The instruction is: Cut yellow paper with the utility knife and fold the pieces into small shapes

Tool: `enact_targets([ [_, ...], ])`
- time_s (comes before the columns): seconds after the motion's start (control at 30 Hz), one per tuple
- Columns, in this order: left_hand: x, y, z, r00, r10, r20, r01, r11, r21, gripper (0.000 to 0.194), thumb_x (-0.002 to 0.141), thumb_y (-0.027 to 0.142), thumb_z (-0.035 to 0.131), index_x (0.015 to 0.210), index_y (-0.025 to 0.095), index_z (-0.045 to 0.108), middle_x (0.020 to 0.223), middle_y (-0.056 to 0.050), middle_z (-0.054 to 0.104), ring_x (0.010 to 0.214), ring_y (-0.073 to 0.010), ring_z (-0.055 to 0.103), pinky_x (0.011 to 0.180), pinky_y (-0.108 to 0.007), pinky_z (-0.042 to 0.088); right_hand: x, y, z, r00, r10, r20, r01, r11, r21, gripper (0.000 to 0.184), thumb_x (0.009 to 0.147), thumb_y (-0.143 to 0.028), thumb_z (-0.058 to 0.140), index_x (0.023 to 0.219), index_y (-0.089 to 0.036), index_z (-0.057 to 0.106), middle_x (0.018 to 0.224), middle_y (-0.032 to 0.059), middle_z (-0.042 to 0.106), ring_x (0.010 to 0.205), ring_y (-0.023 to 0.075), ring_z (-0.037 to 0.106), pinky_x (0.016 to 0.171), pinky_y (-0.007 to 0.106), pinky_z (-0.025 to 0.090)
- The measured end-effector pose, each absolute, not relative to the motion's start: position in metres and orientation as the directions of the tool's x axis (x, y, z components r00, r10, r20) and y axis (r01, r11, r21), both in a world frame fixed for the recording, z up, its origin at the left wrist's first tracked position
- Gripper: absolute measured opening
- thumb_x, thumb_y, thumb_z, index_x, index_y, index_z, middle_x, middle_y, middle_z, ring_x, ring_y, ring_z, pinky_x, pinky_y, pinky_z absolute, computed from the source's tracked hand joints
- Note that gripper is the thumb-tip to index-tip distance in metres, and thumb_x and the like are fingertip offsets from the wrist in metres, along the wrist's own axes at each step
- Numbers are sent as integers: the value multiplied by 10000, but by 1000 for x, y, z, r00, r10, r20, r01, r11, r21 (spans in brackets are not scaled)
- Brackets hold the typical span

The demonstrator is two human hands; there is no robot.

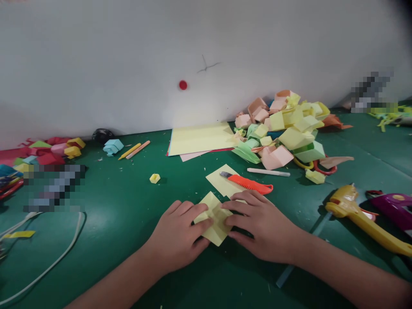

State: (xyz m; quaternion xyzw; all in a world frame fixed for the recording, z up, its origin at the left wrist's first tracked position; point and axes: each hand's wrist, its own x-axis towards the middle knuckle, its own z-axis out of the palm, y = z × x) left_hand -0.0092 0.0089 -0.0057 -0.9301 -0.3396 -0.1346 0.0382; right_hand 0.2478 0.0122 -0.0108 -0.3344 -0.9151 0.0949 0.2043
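Observation:
A small pale yellow paper square (213, 214) with crease lines lies between my hands, one corner towards me. My left hand (182, 231) grips its left side, fingertips on top and thumb at the near edge. From the other side my right hand (257, 227) holds the right edge, its fingers slightly apart. Just beyond are another yellow paper sheet (214, 179) and, lying across it, an orange utility knife (249, 182). A tiny yellow folded paper piece (155, 178) rests on the green table to the left.
A heap of folded paper shapes (299, 128) stands at the back right, near stacked paper sheets (202, 139). A white pen (268, 172) lies before it. At right are a yellow glue gun (363, 216) and a purple tool (394, 208); a white cable (64, 255) curves at left.

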Motion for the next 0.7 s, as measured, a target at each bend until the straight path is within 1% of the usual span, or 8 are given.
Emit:
enact_targets([
  [0.1,-8,5,-2,739,621,260,657,-749,-78,238,936,420,603,1088,266,700,1251,-26,670,979,-259,570,746,-412,356,248,12,-10,-678,678,283,597,733,-327,104,917,-319,631,985,-254,675,1220,8,694,1134,256,561,1043,495,371],
  [0.2,-7,0,0,717,630,300,685,-716,-132,273,954,495,562,1080,300,706,1398,3,609,1125,-282,541,832,-451,329,249,13,-9,-657,702,276,626,711,-319,106,902,-329,645,961,-248,681,1168,9,716,1094,257,579,1031,487,364],
  [0.27,-6,-3,0,701,641,313,704,-693,-156,317,967,540,518,1097,315,701,1513,17,505,1254,-300,484,887,-483,304,249,13,-7,-648,712,269,640,701,-313,102,894,-326,651,945,-246,687,1147,13,726,1060,256,591,1009,479,371],
  [0.33,-4,-5,0,690,655,308,717,-677,-167,370,977,578,473,1122,316,692,1573,17,419,1336,-309,426,910,-505,288,250,13,-5,-648,718,255,649,696,-309,110,893,-335,650,945,-249,693,1141,13,732,1037,259,595,990,476,374],
  [0.43,-3,-5,-1,687,646,333,716,-679,-160,404,992,586,439,1116,294,689,1571,4,423,1341,-311,420,911,-508,288,250,13,-3,-644,726,242,667,687,-287,125,890,-350,650,946,-246,692,1131,9,739,1012,263,594,980,480,375],
  [0.5,-3,-5,0,705,602,375,688,-710,-153,345,1007,523,470,1072,267,693,1492,-3,530,1254,-287,483,889,-477,305,251,13,-2,-641,732,229,681,681,-269,129,887,-353,651,934,-239,689,1108,9,743,998,264,592,975,481,378],
  [0.6,-2,-5,1,767,509,391,600,-785,-153,225,1017,362,527,964,213,687,1207,-6,704,1019,-220,559,798,-409,325,252,13,-1,-639,735,226,691,678,-250,130,898,-346,634,893,-225,683,1052,27,744,981,261,592,963,474,387],
  [0.7,0,-5,2,826,470,310,526,-841,-126,252,1026,302,500,895,167,666,932,-21,698,828,-188,550,682,-377,291,254,14,-1,-644,732,224,698,682,-221,162,915,-358,611,882,-214,678,1047,48,738,980,274,587,954,485,396],
])
